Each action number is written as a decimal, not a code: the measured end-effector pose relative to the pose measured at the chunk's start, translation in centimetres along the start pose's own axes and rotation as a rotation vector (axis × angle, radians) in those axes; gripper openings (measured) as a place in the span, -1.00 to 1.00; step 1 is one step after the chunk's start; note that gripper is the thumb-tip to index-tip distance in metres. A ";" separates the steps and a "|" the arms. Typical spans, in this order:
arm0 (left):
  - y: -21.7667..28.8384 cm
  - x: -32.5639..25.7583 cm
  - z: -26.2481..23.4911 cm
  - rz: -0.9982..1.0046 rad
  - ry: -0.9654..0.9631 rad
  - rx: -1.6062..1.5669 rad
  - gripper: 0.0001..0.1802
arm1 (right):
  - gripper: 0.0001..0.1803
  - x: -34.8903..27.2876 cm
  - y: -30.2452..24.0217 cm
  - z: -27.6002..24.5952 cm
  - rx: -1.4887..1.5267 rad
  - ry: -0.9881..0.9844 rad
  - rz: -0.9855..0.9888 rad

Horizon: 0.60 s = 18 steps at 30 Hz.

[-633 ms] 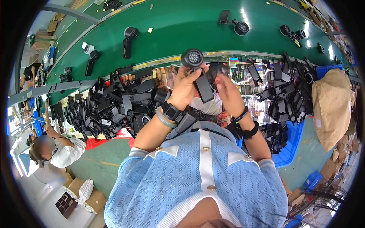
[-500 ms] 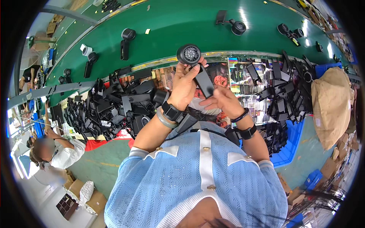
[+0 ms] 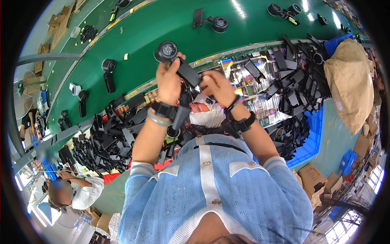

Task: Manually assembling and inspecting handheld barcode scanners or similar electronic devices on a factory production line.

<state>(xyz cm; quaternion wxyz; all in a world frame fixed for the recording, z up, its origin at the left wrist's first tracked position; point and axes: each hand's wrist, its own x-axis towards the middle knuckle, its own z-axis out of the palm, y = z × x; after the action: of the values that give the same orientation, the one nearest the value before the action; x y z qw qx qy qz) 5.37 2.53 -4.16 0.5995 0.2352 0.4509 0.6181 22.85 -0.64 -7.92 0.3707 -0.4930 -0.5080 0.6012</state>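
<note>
Out in front of me, above the edge of the green belt, I hold a black handheld fan (image 3: 188,74) with a round grilled head and a flat rectangular handle. My left hand (image 3: 168,83) is closed around the neck, just below the head. At the handle's lower end, my right hand (image 3: 218,88) has its fingertips bent against the casing; what they press there is too small to make out. The fan is tilted, head up and to the left.
Several similar fans lie spaced along the green belt (image 3: 146,51), one (image 3: 108,75) at left. Heaped black plastic parts (image 3: 107,142) are at left, more parts (image 3: 298,77) at right. A blue crate (image 3: 319,130) and brown sack (image 3: 349,77) stand right. Another person (image 3: 87,193) works at left.
My view has turned, so the belt and heaps shift in the picture. The right fingers have come from beside the handle to its end; the left hand keeps its hold on the fan.
</note>
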 end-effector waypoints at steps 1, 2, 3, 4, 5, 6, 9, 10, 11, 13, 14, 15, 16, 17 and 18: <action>-0.1 2.2 -1.9 0.012 0.032 0.087 -0.71 | -0.63 0.3 -1.1 -1.0 -0.276 0.102 -0.090; -0.2 4.7 -4.2 0.026 0.062 0.172 -0.69 | -0.63 0.7 -2.3 -2.5 -0.551 0.207 -0.186; 0.2 6.8 -5.6 0.041 0.136 0.376 -0.71 | -0.63 1.4 -0.7 -5.2 -0.710 0.282 -0.241; 0.5 8.6 -6.9 0.052 0.212 0.579 -0.72 | -0.62 1.9 0.8 -7.8 -0.868 0.357 -0.293; 0.6 9.9 -8.3 0.072 0.269 0.745 -0.68 | -0.63 2.0 0.7 -9.6 -0.902 0.381 -0.243; 0.7 11.6 -9.7 0.097 0.328 0.910 -0.64 | -0.64 2.5 0.2 -10.7 -0.935 0.407 -0.199; 0.7 14.9 -14.4 0.109 0.386 1.281 -0.49 | -0.54 5.8 -1.6 -11.0 -0.962 0.327 -0.334; 0.9 15.3 -14.8 0.118 0.420 1.461 -0.44 | -0.47 7.5 -1.8 -10.4 -0.957 0.312 -0.380; 0.3 15.4 -14.8 0.212 0.514 1.465 -0.36 | -0.40 9.6 -2.0 -9.5 -0.951 0.299 -0.427; -0.4 14.9 -13.0 0.388 0.517 1.537 -0.33 | -0.24 14.1 -0.4 -8.1 -0.854 0.374 -0.433; -0.8 14.3 -12.0 0.560 0.524 1.601 -0.31 | -0.24 16.3 0.4 -7.4 -0.850 0.382 -0.438; -0.8 13.5 -9.8 0.594 0.448 1.598 -0.32 | -0.23 18.1 1.3 -7.1 -0.817 0.404 -0.369; -0.3 12.7 -7.9 0.624 0.378 1.595 -0.34 | -0.21 19.2 1.7 -6.9 -0.782 0.421 -0.301; 0.1 12.2 -7.6 0.638 0.259 1.613 -0.35 | -0.21 19.8 1.4 -6.5 -0.776 0.413 -0.310; -0.1 11.5 -7.1 0.621 0.180 1.595 -0.33 | -0.20 20.1 0.8 -6.2 -0.783 0.321 -0.227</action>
<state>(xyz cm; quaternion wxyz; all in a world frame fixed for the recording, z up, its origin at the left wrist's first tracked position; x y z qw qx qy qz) -2.44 11.52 -10.55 0.0207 0.6491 0.7113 0.2688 24.11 19.77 -12.99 0.2938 -0.6246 -0.6844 0.2347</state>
